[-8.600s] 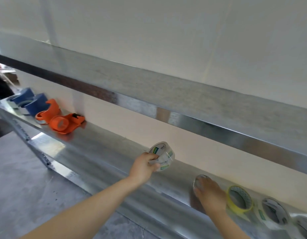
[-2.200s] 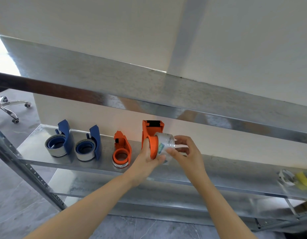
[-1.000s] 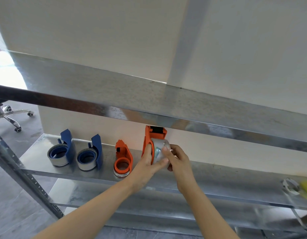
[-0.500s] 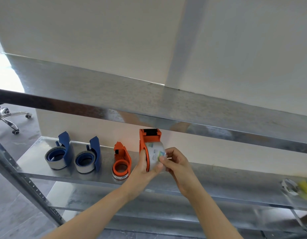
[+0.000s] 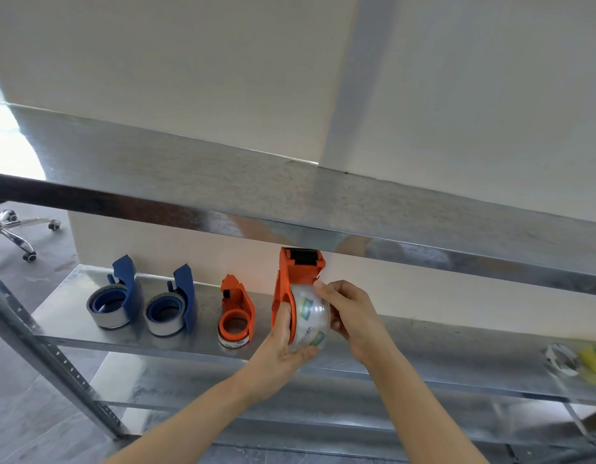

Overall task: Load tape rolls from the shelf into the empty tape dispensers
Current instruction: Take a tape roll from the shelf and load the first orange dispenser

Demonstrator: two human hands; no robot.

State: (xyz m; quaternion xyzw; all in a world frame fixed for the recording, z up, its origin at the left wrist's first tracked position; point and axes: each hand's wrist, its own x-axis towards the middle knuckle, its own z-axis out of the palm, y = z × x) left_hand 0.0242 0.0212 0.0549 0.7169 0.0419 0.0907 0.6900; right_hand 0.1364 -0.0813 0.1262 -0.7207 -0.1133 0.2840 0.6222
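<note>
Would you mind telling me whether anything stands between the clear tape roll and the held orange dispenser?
Nothing visible does. The clear tape roll sits directly against the orange dispenser, which the left hand holds; the right hand pinches the roll's top near the cutter.

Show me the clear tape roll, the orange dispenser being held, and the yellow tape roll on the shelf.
clear tape roll [image 5: 311, 313]: head view, its printed outer curve.
held orange dispenser [image 5: 296, 274]: head view, the body below the cutter.
yellow tape roll [image 5: 595, 362]: head view, its outer band.
</note>
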